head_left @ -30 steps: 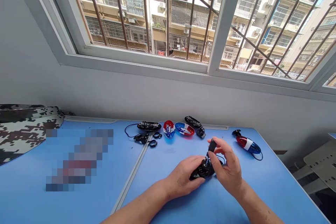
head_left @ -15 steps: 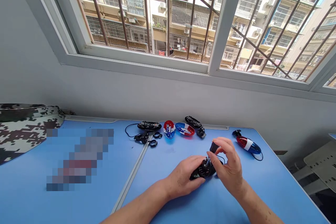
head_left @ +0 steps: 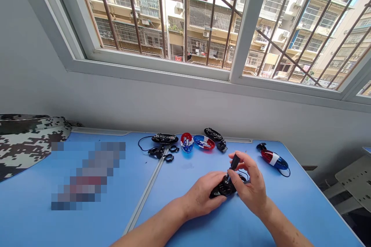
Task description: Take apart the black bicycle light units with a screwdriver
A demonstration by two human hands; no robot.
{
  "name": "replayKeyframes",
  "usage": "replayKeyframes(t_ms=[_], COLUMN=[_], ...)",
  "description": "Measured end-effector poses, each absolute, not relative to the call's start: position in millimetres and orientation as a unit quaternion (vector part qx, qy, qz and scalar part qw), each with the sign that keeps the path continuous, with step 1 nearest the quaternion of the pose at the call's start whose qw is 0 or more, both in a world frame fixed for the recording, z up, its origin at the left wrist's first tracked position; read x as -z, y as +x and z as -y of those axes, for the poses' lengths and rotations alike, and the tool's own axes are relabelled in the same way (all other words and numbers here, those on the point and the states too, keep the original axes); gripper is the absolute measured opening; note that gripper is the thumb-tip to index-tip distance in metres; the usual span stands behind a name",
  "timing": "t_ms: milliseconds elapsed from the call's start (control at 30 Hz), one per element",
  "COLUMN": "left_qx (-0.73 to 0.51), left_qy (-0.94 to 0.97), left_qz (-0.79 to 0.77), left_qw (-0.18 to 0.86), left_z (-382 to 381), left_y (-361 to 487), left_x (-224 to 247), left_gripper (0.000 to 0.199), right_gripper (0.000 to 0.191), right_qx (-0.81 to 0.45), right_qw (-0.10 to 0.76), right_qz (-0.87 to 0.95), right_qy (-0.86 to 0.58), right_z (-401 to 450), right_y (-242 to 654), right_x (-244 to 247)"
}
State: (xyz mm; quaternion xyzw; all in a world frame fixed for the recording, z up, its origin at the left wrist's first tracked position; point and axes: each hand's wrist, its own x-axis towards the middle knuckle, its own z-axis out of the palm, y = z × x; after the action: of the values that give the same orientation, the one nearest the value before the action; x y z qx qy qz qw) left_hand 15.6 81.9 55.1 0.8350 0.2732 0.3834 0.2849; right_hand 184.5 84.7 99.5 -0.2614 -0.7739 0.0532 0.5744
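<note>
On the blue table, my left hand point(head_left: 204, 193) is closed around a black bicycle-light housing point(head_left: 223, 189), its thumb and fingers at the left end. My right hand point(head_left: 249, 185) pinches a screwdriver point(head_left: 235, 161) by its black handle. The screwdriver leans slightly right, and its shaft points down at the housing; the exact contact of the tip is too small to make out. A thin black cable point(head_left: 245, 174) loops out behind the housing, partly hidden by my right hand.
Along the back lie a black housing point(head_left: 165, 139), black clamp parts point(head_left: 156, 152), two red-and-blue covers point(head_left: 187, 142) and another black housing point(head_left: 213, 134). A complete red-and-blue light point(head_left: 274, 160) rests at the right. Camouflage cloth point(head_left: 31, 139) covers the left corner; a blurred patch point(head_left: 87, 177) lies nearby.
The fingers of my right hand have shifted on the screwdriver handle, which now shows more of its length. My left hand and the housing stay in place.
</note>
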Motion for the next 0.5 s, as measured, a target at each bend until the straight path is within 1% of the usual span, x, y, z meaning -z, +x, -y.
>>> replayKeyframes(t_ms=[167, 333, 500], left_qx=[-0.381, -0.376, -0.377], left_qy=[0.838, 0.838, 0.837], left_qz=[-0.268, -0.269, -0.275], left_qw=[0.286, 0.290, 0.285], left_z=[-82.7, -82.2, -81.8], left_y=[15.0, 16.2, 16.3], left_x=[-53.9, -55.1, -55.8], left_gripper=[0.041, 0.042, 0.037], right_gripper=[0.042, 0.046, 0.051], right_qx=[-0.068, -0.086, -0.105], right_qw=[0.585, 0.579, 0.577], right_qz=[0.764, 0.767, 0.767], right_qy=[-0.266, -0.264, -0.263], right_z=[-85.7, -83.8, -83.3], right_y=[185.2, 185.7, 186.7], right_x=[-98.6, -96.8, -94.6])
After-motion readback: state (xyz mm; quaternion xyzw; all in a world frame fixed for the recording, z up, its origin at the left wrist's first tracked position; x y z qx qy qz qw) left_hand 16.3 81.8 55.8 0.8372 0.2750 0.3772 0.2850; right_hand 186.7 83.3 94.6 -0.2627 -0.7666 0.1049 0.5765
